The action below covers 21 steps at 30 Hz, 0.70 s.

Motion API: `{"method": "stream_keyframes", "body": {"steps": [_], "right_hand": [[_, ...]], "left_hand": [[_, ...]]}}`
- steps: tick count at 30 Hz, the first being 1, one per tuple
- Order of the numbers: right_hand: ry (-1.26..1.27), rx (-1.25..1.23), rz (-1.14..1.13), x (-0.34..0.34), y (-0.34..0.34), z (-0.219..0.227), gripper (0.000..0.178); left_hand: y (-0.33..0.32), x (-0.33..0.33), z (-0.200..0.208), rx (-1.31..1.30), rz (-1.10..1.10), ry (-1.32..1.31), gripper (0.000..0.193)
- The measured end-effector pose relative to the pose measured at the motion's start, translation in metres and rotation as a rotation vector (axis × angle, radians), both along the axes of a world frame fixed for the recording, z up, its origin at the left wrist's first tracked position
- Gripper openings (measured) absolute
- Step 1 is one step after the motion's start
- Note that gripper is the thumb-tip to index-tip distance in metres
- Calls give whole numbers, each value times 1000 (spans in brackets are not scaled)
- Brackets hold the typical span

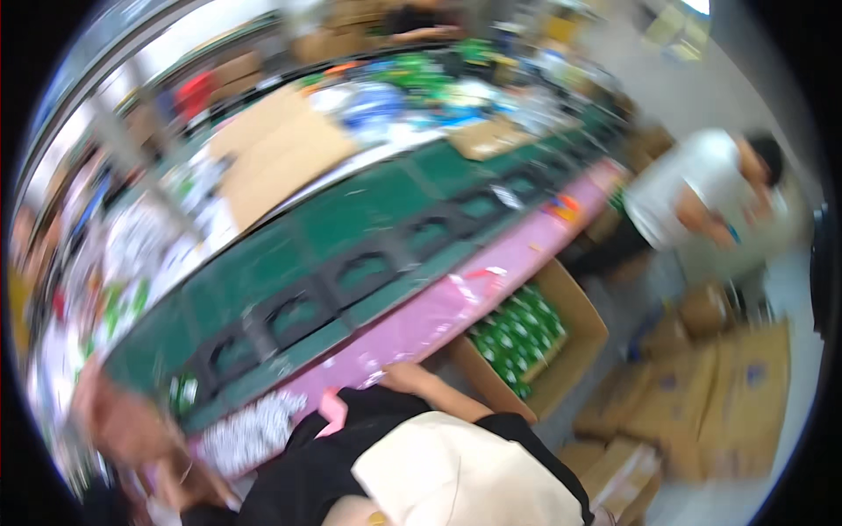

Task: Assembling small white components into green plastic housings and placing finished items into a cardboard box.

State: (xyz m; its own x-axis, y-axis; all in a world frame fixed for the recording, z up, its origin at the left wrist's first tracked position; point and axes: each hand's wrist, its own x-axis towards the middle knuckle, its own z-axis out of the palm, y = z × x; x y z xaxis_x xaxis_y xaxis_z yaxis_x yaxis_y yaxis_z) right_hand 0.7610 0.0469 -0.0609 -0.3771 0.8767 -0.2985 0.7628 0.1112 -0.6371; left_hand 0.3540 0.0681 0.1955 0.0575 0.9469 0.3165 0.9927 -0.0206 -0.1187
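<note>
My left hand point(127, 412) is smeared by motion at the lower left, so its fingers cannot be made out. It is nearest a small green box point(182, 393) at the near end of the green conveyor belt point(342, 219). My right hand point(408, 377) lies on the near edge of the pink work surface point(421, 320), fingers loosely out and nothing plainly in them. Bits of clear plastic are by its fingertips. A patterned grey-white bundle point(250, 434) sits on the pink surface between my hands. Black fixtures with cut-out openings point(364, 273) run in a row along the belt.
Right of my right arm stands an open carton point(570, 337) holding several green boxes point(522, 337). Flattened cardboard point(702, 403) leans beyond it. A person in a white shirt point(688, 188) is at the far right. Across the belt, a cardboard sheet point(272, 158) lies among heaped bagged goods.
</note>
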Motion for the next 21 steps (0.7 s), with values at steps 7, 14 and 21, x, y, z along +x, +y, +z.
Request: {"method": "stream_keyframes", "body": {"steps": [7,14,21], "right_hand": [[103,16,181,18,-22,7,30],[134,-42,535,-37,11,31,29],[340,104,693,-170,27,54,25]], "left_hand": [[-70,105,-29,-120,-390,-957,29],[-191,95,-82,-407,83,-930,34],[-227,54,-109,-437,204,-998,36]]}}
